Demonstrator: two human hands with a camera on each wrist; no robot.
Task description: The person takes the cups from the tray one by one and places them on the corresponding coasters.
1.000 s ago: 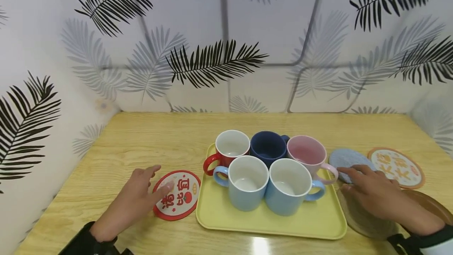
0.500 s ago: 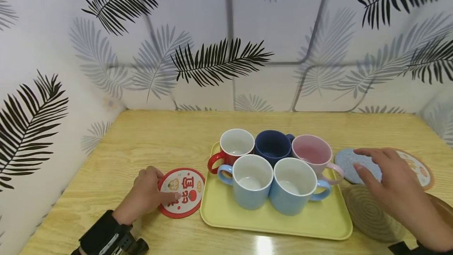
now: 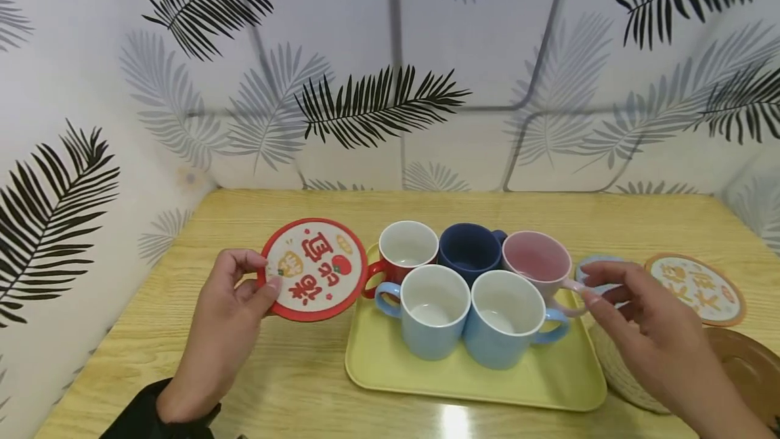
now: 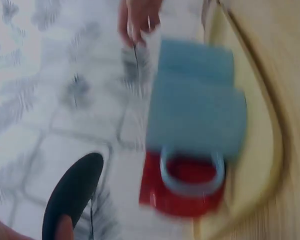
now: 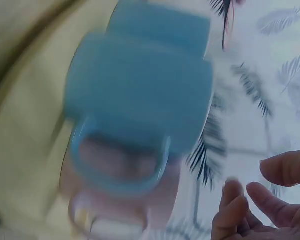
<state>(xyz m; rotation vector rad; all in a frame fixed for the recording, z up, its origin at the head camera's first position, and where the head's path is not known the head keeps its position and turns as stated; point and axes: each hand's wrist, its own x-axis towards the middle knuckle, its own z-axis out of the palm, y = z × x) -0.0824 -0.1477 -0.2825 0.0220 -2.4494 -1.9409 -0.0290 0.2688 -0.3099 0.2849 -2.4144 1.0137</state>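
Observation:
My left hand [image 3: 228,317] pinches a round red-rimmed coaster [image 3: 323,249] by its left edge, thumb on top. The coaster is lifted and tilted, its printed face toward the head camera; its dark underside shows in the left wrist view. My right hand [image 3: 652,337] hovers at the right of the yellow tray [image 3: 475,385], fingers relaxed with nothing between them. In the head view its thumb overlaps the handle of the pink mug [image 3: 536,259]. Two light blue mugs [image 3: 435,330] stand in front, with a red mug [image 3: 407,249] and a navy mug [image 3: 468,253] behind.
Right of the tray lie a grey-blue round coaster [image 3: 594,263], an orange-rimmed coaster [image 3: 701,290] and a woven round mat [image 3: 627,385], partly hidden by my right hand. A brown round dish [image 3: 746,364] sits at the right edge. A patterned wall [image 3: 365,168] closes off the back.
My left hand has taken hold of the red-rimmed coaster and raised it off the table. My right hand has risen from the grey-blue coaster, shifting toward the pink mug's side.

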